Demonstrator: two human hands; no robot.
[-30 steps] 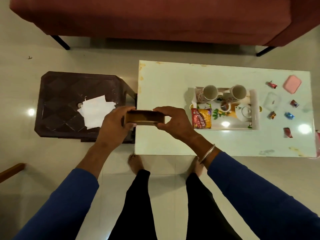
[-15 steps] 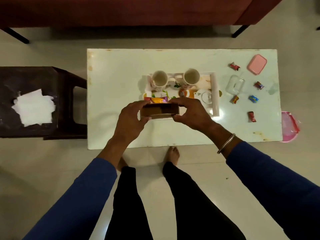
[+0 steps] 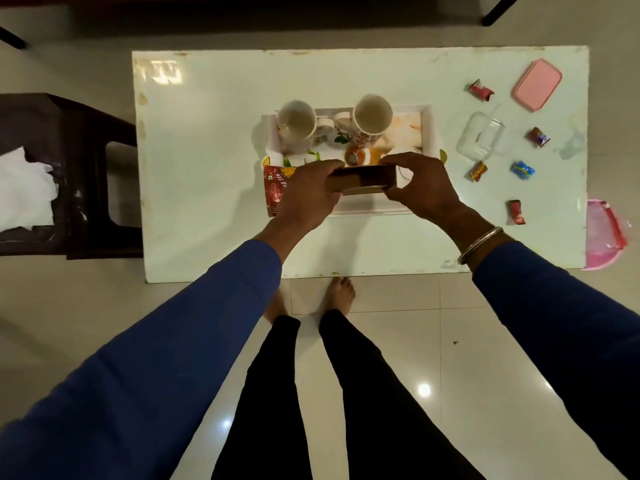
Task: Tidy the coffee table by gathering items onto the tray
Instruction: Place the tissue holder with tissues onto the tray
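Note:
I hold a flat brown box (image 3: 362,180) level between both hands, just above the front half of the white tray (image 3: 431,129). My left hand (image 3: 308,194) grips its left end and my right hand (image 3: 424,188) its right end. The tray stands mid-table and carries two white mugs (image 3: 297,121) (image 3: 372,116), a small orange item (image 3: 356,155) and a red snack packet (image 3: 275,188) at its front left corner. The tray's front part is hidden by the box and my hands.
On the white coffee table (image 3: 207,168), right of the tray, lie a clear plastic container (image 3: 479,136), a pink lid (image 3: 536,84) and several wrapped candies (image 3: 480,90). A dark stool (image 3: 79,133) with white tissues (image 3: 24,192) stands left. A pink object (image 3: 606,233) sits past the table's right edge.
Both hands carried the brown box from the table's left edge near the stool rightward to above the tray. The view shifted right with them.

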